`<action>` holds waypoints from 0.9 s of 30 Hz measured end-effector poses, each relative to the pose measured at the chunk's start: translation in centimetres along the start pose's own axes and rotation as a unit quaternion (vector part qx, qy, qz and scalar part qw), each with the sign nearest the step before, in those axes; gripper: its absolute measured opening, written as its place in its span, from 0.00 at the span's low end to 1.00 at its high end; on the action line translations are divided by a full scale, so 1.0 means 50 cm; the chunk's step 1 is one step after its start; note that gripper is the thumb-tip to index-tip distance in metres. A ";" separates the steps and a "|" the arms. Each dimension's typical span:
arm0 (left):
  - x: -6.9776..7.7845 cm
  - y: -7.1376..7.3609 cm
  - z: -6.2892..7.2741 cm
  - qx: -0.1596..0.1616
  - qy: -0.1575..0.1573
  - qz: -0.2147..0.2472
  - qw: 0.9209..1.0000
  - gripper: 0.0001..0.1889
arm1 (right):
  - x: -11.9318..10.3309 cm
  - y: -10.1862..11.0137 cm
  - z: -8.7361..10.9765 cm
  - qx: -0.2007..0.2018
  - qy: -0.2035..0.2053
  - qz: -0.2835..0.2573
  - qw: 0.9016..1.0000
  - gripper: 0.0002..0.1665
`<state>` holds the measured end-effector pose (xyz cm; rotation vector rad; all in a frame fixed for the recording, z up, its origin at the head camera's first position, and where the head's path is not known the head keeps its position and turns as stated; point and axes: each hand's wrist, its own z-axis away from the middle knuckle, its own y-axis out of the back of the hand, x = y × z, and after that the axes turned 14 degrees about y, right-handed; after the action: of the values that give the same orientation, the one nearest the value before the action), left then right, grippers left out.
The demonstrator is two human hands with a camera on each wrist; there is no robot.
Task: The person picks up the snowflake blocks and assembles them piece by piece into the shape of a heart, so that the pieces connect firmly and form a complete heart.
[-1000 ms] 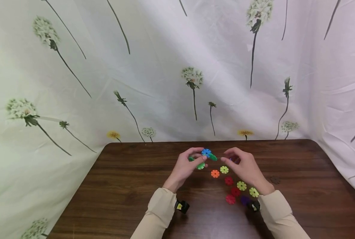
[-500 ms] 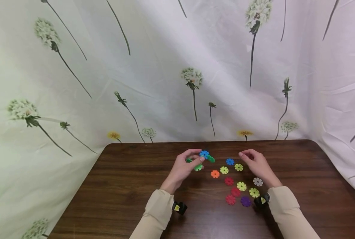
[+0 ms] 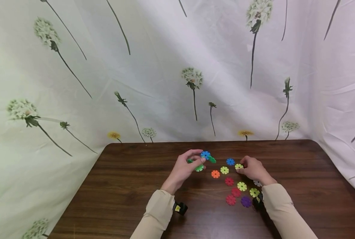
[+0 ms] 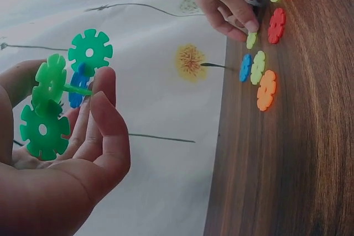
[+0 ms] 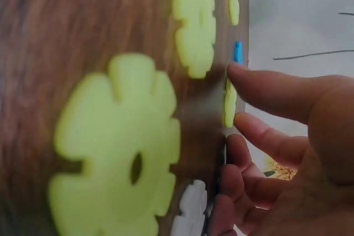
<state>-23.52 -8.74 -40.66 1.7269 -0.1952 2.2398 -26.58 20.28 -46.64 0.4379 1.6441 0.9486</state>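
Discs lie loose on the near part of the table, untouched: purple disc, red discs beside it. Farther out, white disc is partly hidden at the right wrist. Right hand is the change: half a second ago its fingers were held clear, right of the far lime disc; now thumb and index sit on opposite edges of it in a light pinch, gap about as wide as the disc. Can't tell if it's lifted. Left hand hasn't changed: fingers curled, thumb pinching the joined disc cluster, green plus one blue, off the table. My read: pick-up under way, build on hold. Farther still, loose blue disc, then dandelion-print curtain behind.
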 end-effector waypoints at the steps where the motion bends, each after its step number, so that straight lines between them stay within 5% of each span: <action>1: 0.000 -0.001 0.000 0.000 -0.001 0.000 1.000 0.22 | -0.002 0.000 -0.001 -0.003 0.001 0.006 1.000 0.21; 12: 0.001 -0.003 -0.001 -0.005 0.003 -0.003 1.000 0.23 | -0.006 0.003 -0.006 -0.018 -0.019 0.006 1.000 0.19; 27: 0.005 -0.004 0.002 -0.010 -0.011 -0.029 0.999 0.24 | 0.005 0.004 0.010 0.027 -0.002 -0.032 0.999 0.13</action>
<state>-23.40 -8.52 -40.39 1.7255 -0.1681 2.1711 -26.23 20.76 -46.66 0.4204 1.6739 0.8572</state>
